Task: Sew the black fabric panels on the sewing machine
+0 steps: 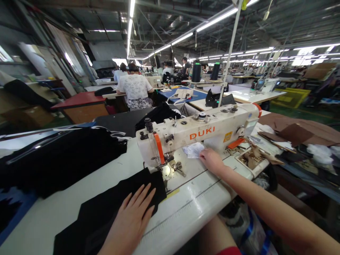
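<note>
My left hand (pixel 132 217) lies flat, fingers stretched out, on a piece of black fabric (pixel 111 198) left of the needle area. The fabric's right end reaches close to the presser foot of a white sewing machine (pixel 183 132) marked DUKI. Under the machine's arm, my right hand (pixel 211 161) has its fingers bent together at the edge of a small white crumpled piece (pixel 193 150). The fingertips are partly hidden, and they look closed on it. A metal guide (pixel 178 168) sits beside the lit needle plate.
A large black fabric pile (pixel 63 156) lies at the left. On the right are a tray of small metal parts (pixel 252 159) and brown material (pixel 305 132). A thread stand pole (pixel 230 46) rises behind the machine. A seated person (pixel 135 86) works farther back.
</note>
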`<state>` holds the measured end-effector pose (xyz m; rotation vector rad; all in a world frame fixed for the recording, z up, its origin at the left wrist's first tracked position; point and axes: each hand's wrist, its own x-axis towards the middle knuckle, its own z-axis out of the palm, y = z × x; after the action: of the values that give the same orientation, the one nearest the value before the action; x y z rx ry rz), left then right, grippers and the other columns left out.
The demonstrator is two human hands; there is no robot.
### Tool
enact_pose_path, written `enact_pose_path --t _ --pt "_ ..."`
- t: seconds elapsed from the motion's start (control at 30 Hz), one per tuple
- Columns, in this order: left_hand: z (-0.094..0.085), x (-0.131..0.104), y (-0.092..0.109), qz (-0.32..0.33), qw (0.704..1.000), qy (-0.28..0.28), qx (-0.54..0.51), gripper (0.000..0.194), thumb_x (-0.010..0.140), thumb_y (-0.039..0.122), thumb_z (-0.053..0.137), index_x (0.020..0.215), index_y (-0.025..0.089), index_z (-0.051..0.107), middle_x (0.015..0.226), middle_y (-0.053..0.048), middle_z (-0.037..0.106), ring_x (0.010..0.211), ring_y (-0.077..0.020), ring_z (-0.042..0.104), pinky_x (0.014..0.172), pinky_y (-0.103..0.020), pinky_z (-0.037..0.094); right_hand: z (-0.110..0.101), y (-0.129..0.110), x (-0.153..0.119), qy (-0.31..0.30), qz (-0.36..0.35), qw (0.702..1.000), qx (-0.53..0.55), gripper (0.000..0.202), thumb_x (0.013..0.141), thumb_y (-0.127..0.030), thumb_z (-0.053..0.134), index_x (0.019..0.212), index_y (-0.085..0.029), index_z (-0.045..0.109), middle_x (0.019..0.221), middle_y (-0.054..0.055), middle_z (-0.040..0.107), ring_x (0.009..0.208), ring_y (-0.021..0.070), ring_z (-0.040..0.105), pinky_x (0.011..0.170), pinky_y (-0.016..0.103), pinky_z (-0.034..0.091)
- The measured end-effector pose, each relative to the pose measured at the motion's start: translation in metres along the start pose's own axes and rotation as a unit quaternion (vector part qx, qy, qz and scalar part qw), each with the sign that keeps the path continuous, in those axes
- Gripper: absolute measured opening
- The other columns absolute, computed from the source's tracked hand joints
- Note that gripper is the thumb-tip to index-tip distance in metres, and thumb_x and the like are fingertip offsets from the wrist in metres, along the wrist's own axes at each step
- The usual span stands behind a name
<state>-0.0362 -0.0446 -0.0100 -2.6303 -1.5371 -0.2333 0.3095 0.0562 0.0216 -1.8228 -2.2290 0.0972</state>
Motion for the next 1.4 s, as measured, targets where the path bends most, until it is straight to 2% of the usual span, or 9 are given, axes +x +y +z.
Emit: enact_pose_path --t 0.27,0.43,0.63,0.73,0.87,1.0,1.1,1.23,1.4 --pt "0.000 0.000 0.000 0.004 1.000 0.006 0.007 0.051 0.094 0.045 0.041 0.142 0.031 0.044 0.148 -0.003 0.044 0.136 -0.0275 0.042 0.109 -0.050 0.036 -0.002 0.005 -0.001 0.017 0.041 0.999 0.010 0.014 0.091 -0.020 0.056 0.095 -0.015 0.069 0.100 0.008 0.067 0.093 0.0205 0.060 0.076 0.026 0.043" --pt "0.001 0.000 0.000 0.001 1.000 0.004 0.018 0.051 0.094 0.045 0.041 0.143 0.031 0.043 0.149 -0.002 0.043 0.136 -0.0269 0.042 0.109 -0.049 0.037 -0.004 0.003 0.000 0.011 0.055 0.998 0.003 0.013 0.088 -0.017 0.059 0.082 -0.015 0.070 0.092 0.010 0.068 0.089 0.0226 0.062 0.070 0.027 0.042" --pt "0.002 0.000 0.000 0.005 1.000 0.003 0.020 0.051 0.095 0.043 0.040 0.143 0.029 0.042 0.148 -0.004 0.044 0.136 -0.0264 0.042 0.109 -0.049 0.037 -0.003 0.003 -0.002 0.035 0.059 0.997 0.023 0.018 0.090 -0.016 0.057 0.081 -0.016 0.072 0.091 0.009 0.071 0.090 0.0223 0.063 0.073 0.027 0.044" --pt "0.003 -0.002 -0.002 0.014 0.999 0.029 0.019 0.050 0.094 0.042 0.042 0.142 0.028 0.045 0.147 -0.005 0.047 0.135 -0.0260 0.043 0.110 -0.049 0.036 -0.007 0.009 -0.002 0.057 0.061 0.996 0.042 0.018 0.091 -0.018 0.056 0.087 -0.016 0.073 0.093 0.009 0.072 0.090 0.0223 0.065 0.074 0.027 0.045" --pt "-0.004 -0.004 -0.002 0.029 0.994 0.108 0.019 0.050 0.095 0.041 0.043 0.142 0.025 0.045 0.143 -0.008 0.052 0.131 -0.0258 0.048 0.108 -0.048 0.037 -0.014 0.009 -0.007 0.077 0.025 0.994 0.079 0.015 0.090 -0.019 0.058 0.091 -0.018 0.073 0.095 0.007 0.072 0.088 0.0202 0.066 0.076 0.027 0.047" --pt "-0.020 0.007 0.017 0.053 0.976 0.213 0.009 0.047 0.096 0.032 0.045 0.140 0.017 0.044 0.140 -0.013 0.054 0.128 -0.0250 0.052 0.107 -0.044 0.040 -0.014 -0.025 -0.024 0.080 -0.144 0.968 0.189 0.012 0.089 -0.016 0.061 0.085 -0.019 0.072 0.088 0.005 0.071 0.084 0.0177 0.066 0.077 0.026 0.048" --pt "-0.026 0.021 0.034 0.100 0.966 0.239 0.007 0.041 0.095 0.022 0.045 0.136 0.015 0.048 0.133 -0.013 0.059 0.122 -0.0241 0.056 0.102 -0.042 0.045 -0.004 -0.070 -0.037 0.021 -0.250 0.934 0.254 0.011 0.090 -0.019 0.061 0.086 -0.019 0.071 0.086 0.004 0.070 0.081 0.0156 0.066 0.074 0.023 0.049" --pt "-0.024 0.026 0.038 0.118 0.959 0.256 -0.035 0.026 0.097 0.018 0.042 0.111 0.013 0.063 0.098 -0.008 0.072 0.091 -0.0190 0.067 0.084 -0.033 0.055 0.011 -0.114 -0.039 -0.022 -0.262 0.908 0.325 0.008 0.087 -0.019 0.065 0.082 -0.018 0.071 0.082 0.002 0.071 0.078 0.0138 0.065 0.073 0.022 0.049" --pt "-0.029 0.023 0.011 0.078 0.960 0.265 -0.055 0.024 0.096 0.019 0.044 0.097 0.015 0.068 0.088 -0.006 0.072 0.082 -0.0176 0.068 0.080 -0.032 0.056 0.025 -0.116 -0.033 0.018 -0.240 0.909 0.340 0.014 0.091 -0.015 0.058 0.094 -0.016 0.071 0.094 0.005 0.072 0.088 0.0157 0.066 0.082 0.026 0.051"
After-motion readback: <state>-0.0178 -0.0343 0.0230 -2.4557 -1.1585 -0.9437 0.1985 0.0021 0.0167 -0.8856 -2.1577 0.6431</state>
